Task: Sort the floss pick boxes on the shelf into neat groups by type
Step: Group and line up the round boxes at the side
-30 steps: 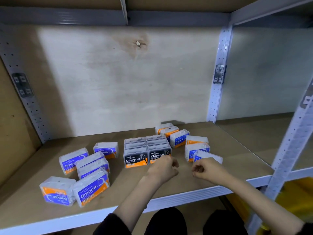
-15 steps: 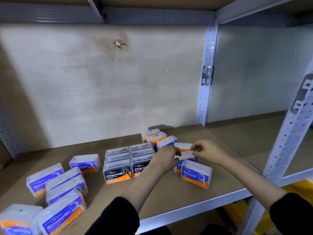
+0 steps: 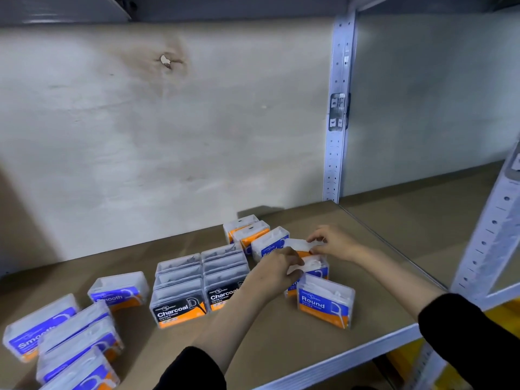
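Head view. My right hand [image 3: 336,243] pinches the right end of the far box [image 3: 298,244], a Round pack, with fingertips on its white top and thumb at its side. I cannot tell whether it is lifted off the shelf [image 3: 281,342].

My left hand [image 3: 271,273] curls its fingers over the left end of the mid box [image 3: 315,266], just nearer to me than my right fingertips. The left thumb is hidden. I judge that each hand takes one end so that both boxes can be squared up without twisting.

The front box [image 3: 325,302], label toward me, stands just below my left fingertips. It probably sets the line for the Round group. Three more boxes trail away beyond my left knuckles, one of them marked Round [image 3: 268,243].

The Charcoal block [image 3: 197,277] sits tight against the left side of my left wrist, already packed in two columns. The Smooth boxes [image 3: 70,333] lie well to the left of both hands, loose and at mixed angles.

Judgement: the Round group is being aligned, and the Smooth boxes are not yet sorted.
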Motion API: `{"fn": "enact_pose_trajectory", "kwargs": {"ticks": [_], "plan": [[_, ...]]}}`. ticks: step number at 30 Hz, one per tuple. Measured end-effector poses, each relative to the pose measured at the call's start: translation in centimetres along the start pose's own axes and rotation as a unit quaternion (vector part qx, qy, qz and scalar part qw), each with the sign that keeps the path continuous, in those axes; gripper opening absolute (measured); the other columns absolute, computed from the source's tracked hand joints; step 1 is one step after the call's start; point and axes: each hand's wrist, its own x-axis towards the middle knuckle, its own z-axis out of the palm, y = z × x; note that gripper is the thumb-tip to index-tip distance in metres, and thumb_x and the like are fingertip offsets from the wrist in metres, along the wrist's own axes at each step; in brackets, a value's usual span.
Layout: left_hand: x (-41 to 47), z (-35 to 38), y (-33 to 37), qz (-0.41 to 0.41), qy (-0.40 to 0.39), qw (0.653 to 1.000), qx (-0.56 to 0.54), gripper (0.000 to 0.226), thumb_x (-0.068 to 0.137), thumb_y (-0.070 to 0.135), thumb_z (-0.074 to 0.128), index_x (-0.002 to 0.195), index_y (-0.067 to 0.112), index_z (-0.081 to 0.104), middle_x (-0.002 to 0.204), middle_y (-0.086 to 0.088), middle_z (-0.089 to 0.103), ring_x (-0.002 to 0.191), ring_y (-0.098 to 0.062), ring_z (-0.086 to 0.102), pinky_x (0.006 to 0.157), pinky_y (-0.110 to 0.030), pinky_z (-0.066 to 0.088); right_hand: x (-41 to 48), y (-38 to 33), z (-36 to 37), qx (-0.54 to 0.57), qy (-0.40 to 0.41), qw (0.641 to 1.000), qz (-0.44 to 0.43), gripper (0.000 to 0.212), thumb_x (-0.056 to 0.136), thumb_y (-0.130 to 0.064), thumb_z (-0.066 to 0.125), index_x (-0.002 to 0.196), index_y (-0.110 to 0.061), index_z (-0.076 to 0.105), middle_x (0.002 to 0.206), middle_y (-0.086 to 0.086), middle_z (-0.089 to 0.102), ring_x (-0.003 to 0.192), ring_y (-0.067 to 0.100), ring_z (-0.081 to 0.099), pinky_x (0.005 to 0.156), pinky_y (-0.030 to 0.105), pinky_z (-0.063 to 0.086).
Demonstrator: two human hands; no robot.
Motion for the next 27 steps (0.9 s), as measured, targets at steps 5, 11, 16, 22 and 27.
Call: {"fn": "enact_pose_trajectory", "kwargs": {"ticks": [5, 11, 16, 22, 27], "plan": [[-0.2, 0.4, 0.1, 0.01, 0.007, 1.0, 0.019, 0.036, 0.097, 0.018, 0.045, 0.132, 0.01, 0.053, 0.141, -0.003, 0.047, 0.13, -0.017, 0.044, 0.106, -0.025, 0.036, -0.9, 2.0, -1.2, -0.015, 0.003, 1.0, 0.023, 0.034, 0.088, -0.016, 0.06, 0.121, -0.007, 0.059, 0.118, 0.008, 0.055, 0.116, 0.023, 0.051, 0.097, 0.031, 0.041], [-0.3, 0.5, 0.4, 0.006, 0.008, 0.999, 0.037, 0.038, 0.098, 0.018, 0.043, 0.135, 0.013, 0.049, 0.144, -0.001, 0.045, 0.131, -0.015, 0.044, 0.105, -0.024, 0.038, -2.9, 5.1, -2.9, -0.027, 0.004, 0.998, 0.057, 0.035, 0.088, -0.016, 0.06, 0.122, -0.009, 0.057, 0.129, 0.009, 0.052, 0.107, 0.015, 0.049, 0.083, 0.023, 0.036], [-0.2, 0.3, 0.5, 0.004, -0.009, 0.998, 0.061, 0.041, 0.096, 0.019, 0.048, 0.137, 0.013, 0.047, 0.145, -0.001, 0.043, 0.132, -0.017, 0.043, 0.106, -0.025, 0.037, -3.0, 4.6, -3.2, -0.078, -0.001, 0.995, 0.063, 0.041, 0.088, -0.019, 0.059, 0.128, -0.01, 0.052, 0.132, 0.006, 0.051, 0.12, 0.018, 0.049, 0.096, 0.027, 0.039], [-0.3, 0.8, 0.6, -0.012, -0.012, 0.996, 0.089, 0.043, 0.098, 0.019, 0.044, 0.141, 0.014, 0.041, 0.149, -0.001, 0.04, 0.135, -0.018, 0.04, 0.109, -0.028, 0.036, -1.2, 2.2, -1.3, -0.157, -0.001, 0.987, 0.016, 0.05, 0.09, -0.023, 0.056, 0.138, -0.012, 0.043, 0.142, 0.006, 0.044, 0.129, 0.022, 0.043, 0.104, 0.031, 0.037], [0.2, 0.9, 0.6, -0.038, 0.001, 0.993, 0.109, 0.044, 0.097, 0.013, 0.045, 0.141, 0.012, 0.04, 0.148, -0.005, 0.04, 0.135, -0.022, 0.042, 0.109, -0.032, 0.038, -0.1, 1.8, -0.4, -0.216, -0.012, 0.976, 0.005, 0.043, 0.091, -0.01, 0.049, 0.134, -0.006, 0.046, 0.138, 0.012, 0.042, 0.128, 0.024, 0.04, 0.104, 0.033, 0.039]]}}
